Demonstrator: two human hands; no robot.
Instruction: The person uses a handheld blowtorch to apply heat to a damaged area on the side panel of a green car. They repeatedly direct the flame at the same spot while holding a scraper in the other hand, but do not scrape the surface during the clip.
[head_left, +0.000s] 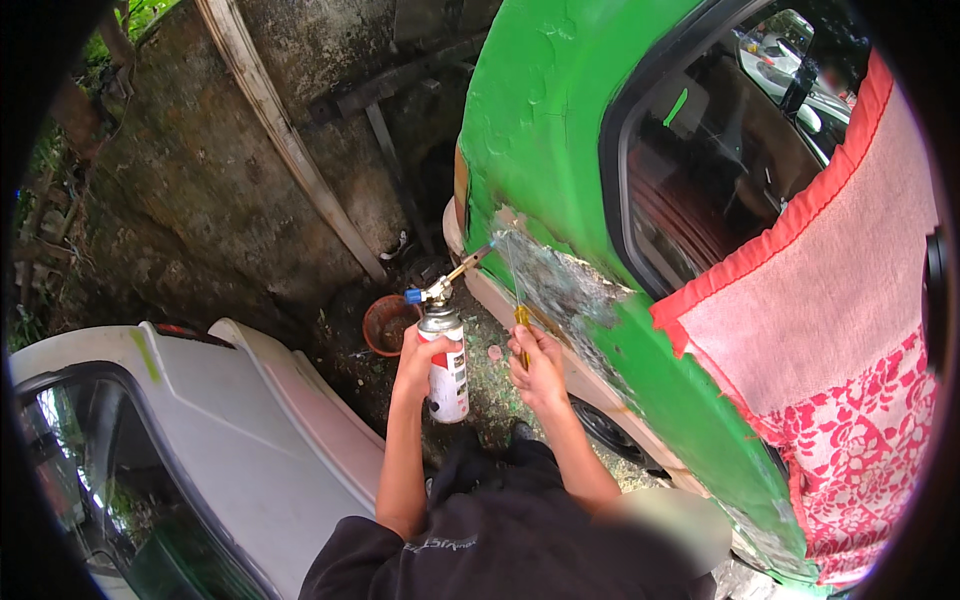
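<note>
My left hand (pixel 416 362) is wrapped around the white and red gas can of a blowtorch (pixel 450 385). The torch has a blue knob, and its metal nozzle points up and right, close to the side of a green car (pixel 535 130). Between finger and thumb, my right hand (pixel 541 372) grips a screwdriver (pixel 523 320) by its yellow handle. Its thin shaft reaches up over a scorched, bare patch (pixel 560 280) where the green paint is gone. Whether the tip touches the panel I cannot tell.
A white car (pixel 270 420) stands at my left. Behind the torch, a reddish-brown bucket (pixel 388 326) sits on the littered ground near a stained wall (pixel 230 170) with a leaning wooden plank (pixel 290 140). A pink and red towel (pixel 810 300) drapes over the green car.
</note>
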